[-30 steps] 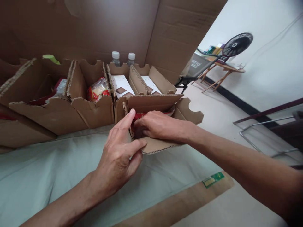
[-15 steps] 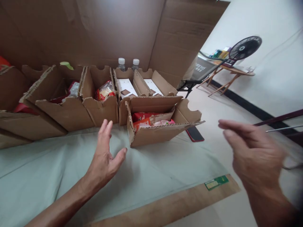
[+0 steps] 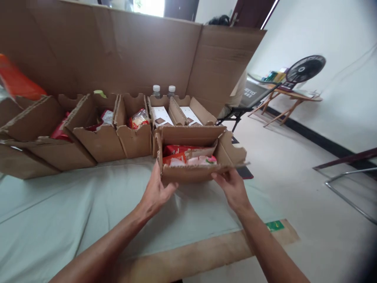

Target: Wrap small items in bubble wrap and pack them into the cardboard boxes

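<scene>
An open cardboard box stands in front of the row, holding several red, orange and pink snack packets. My left hand grips its left end, the thumb along the near wall and the other fingers partly hidden behind the corner. On the right, my right hand holds the lower near side of the same box, thumb in front and fingers partly out of sight under the flap. Whether the box is lifted off the cloth, I cannot tell.
Behind stand more cardboard boxes with packets and white cartons. Two capped bottles stand before a tall cardboard screen. A phone lies at the right on the green cloth. A fan stands farther off.
Both hands have moved in to the box and closed on its sides; they were apart from it and open before. The camera view has tilted up.
</scene>
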Available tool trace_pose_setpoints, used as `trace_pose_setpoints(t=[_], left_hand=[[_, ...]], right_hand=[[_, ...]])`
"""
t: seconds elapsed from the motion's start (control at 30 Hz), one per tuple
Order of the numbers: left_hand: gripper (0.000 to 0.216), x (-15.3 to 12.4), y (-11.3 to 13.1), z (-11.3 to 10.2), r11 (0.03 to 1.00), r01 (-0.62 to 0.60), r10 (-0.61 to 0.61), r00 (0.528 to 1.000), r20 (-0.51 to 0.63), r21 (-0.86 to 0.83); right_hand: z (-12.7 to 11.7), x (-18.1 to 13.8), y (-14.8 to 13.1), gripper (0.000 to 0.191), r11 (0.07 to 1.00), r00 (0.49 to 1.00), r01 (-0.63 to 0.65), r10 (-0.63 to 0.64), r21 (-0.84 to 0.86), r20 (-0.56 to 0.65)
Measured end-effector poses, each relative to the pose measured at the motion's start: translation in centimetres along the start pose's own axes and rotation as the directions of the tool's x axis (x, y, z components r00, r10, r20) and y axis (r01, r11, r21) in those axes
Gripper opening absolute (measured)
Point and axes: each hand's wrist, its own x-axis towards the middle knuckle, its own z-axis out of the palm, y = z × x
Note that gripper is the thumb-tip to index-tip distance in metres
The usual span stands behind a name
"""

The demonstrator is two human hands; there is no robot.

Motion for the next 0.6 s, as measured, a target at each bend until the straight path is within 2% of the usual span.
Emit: trace_pose_setpoints(t=[0.1,0.13,0.17,0.2,0.23,0.3,0.37,0.47,0.53,0.6], left_hand=[[0.053,-7.2,-0.2,-4.0,0.988,0.134,-0.128,0.988,-0.085,0.080],[0.045,-9.8,-0.2,-5.8,0.962,0.240,-0.226,0.968,-0.110,0.134],[0.038,-12.1,0.0,-7.9,0.914,0.364,-0.326,0.922,-0.208,0.180],[0.037,-13.7,0.4,-9.9,0.881,0.427,-0.367,0.890,-0.272,0.206],[0.036,-14.5,0.9,-11.7,0.860,0.457,-0.379,0.870,-0.317,0.227],[0.037,-13.9,2.4,-14.2,0.861,0.441,-0.329,0.863,-0.384,0.253],[0.040,-11.4,3.5,-14.8,0.912,0.335,-0.228,0.892,-0.390,0.235],[0.037,-8.4,4.2,-12.8,0.966,0.203,-0.139,0.929,-0.344,0.158],[0.034,-8.6,3.9,-11.0,0.979,0.179,-0.142,0.944,-0.297,0.099],[0.031,-10.2,3.3,-10.3,0.981,0.186,-0.166,0.951,-0.260,0.057]], right_hand=[[1.8,-5.9,-1.3,0.034,0.998,0.999,0.039,-0.039,-0.040,-0.005],[3.0,-7.4,-2.0,0.029,0.997,0.998,0.056,-0.055,-0.048,0.019],[4.4,-8.5,-2.8,0.026,0.995,0.995,0.077,-0.073,-0.057,0.065],[6.1,-9.1,-3.8,0.025,0.993,0.989,0.100,-0.092,-0.060,0.120],[7.9,-9.0,-4.9,0.025,0.991,0.978,0.126,-0.114,-0.055,0.175],[10.8,-7.8,-6.9,0.027,0.985,0.958,0.171,-0.159,-0.031,0.239],[12.0,-6.3,-7.9,0.030,0.981,0.960,0.193,-0.182,-0.034,0.213],[10.3,-6.7,-7.4,0.035,0.972,0.979,0.174,-0.152,-0.156,0.139],[8.2,-8.8,-6.3,0.033,0.976,0.992,0.114,-0.102,-0.187,0.072],[7.1,-11.3,-5.5,0.025,0.983,0.999,0.038,-0.035,-0.179,0.016]])
